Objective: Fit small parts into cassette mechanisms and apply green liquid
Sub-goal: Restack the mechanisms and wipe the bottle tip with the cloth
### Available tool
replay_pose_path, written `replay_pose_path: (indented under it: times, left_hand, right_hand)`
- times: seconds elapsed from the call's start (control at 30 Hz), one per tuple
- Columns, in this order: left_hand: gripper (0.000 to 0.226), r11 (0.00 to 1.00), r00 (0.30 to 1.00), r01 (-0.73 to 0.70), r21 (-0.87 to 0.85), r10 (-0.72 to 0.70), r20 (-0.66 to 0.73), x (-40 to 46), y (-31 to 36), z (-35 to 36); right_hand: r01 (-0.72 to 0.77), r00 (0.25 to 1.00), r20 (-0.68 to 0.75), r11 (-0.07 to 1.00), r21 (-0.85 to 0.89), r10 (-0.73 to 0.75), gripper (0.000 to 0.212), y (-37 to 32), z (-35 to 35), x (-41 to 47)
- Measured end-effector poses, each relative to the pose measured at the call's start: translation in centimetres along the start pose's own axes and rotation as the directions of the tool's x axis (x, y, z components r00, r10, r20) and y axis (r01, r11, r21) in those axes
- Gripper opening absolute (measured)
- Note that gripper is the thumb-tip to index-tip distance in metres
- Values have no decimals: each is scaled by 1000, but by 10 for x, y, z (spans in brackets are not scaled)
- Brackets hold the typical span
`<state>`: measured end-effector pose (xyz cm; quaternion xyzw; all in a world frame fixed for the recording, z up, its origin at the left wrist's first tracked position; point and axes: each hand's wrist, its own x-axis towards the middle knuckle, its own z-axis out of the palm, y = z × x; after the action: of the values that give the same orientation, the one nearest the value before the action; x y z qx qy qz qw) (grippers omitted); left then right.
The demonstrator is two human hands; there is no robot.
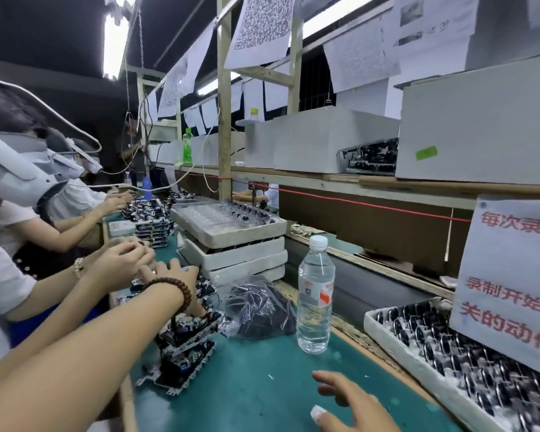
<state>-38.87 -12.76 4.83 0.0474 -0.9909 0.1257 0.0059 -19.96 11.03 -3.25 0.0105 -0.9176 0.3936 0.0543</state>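
Cassette mechs (186, 338) stacked at mat's left edge, left hand (181, 275) reaching onto top one w/ fingers hidden, grip unclear. Right hand (353, 403) open, empty over mat. No green liquid seen; fitting prob not started.

One head-worn wide-angle view looks forward and down, leftward along the green workbench (262, 385), close above it.

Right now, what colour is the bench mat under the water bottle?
Teal green. The mat shows best in the head view, with the water bottle standing on it.
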Motion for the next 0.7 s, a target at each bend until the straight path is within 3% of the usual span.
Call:
replay_pose_path:
  times: [0.1,0.2,0.3,0.37,0.47,0.57,0.7]
  left_hand:
    - [99,992,996,-65,-106,71,54,-13,1,-14]
    - [102,905,957,-217,-365,270,102,-35,8,-32]
    - [96,791,892,-356,-498,446,71,-69,18,-46]
    - [93,731,851,-424,-535,524,41,-92,25,-50]
    - [91,664,802,-483,-571,596,15,-121,34,-54]
    - [90,616,767,-526,-587,642,-14,-142,41,-53]
    - [90,571,733,-543,-616,680,-16,-160,45,-49]
  right_hand:
    - [-26,999,-20,1000,3,26,34,-5,-2,-9]
    - [-43,998,-40,998,39,45,32,-10,-6,-16]
    - [-97,988,-97,966,238,123,31,-16,-10,-17]
    - [-121,978,-96,881,458,184,33,-22,-13,-20]
    - [-135,974,-20,650,748,225,32,-33,-22,-27]
    - [-134,974,16,515,847,227,24,-40,-30,-34]
    - [-149,981,63,497,855,185,15,-47,-33,-41]
